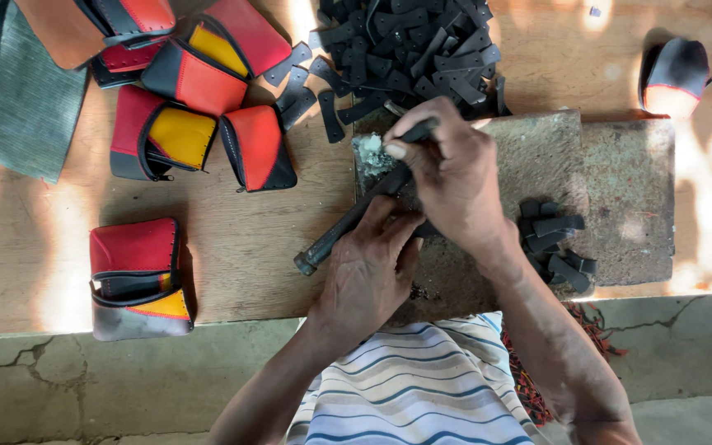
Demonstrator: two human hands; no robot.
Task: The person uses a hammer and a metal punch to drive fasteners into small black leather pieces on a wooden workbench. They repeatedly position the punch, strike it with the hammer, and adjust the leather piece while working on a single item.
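Dark metal hammer with a long rod-like handle [348, 222] lay slanted across the worn grey work board [628, 189], its handle end jutting over the wooden table [241, 247]. Left hand [364, 276] pressed flat on the handle, fingers spread rather than clasped. Right hand [451, 177] was closed around a small dark leather strip [418, 130] at the board's top edge. Just beyond sat a heap of dark strips [409, 45]; a smaller stack [554, 243] lay right of the wrist. Red, orange and yellow pouches [199, 115] were scattered well to the left.
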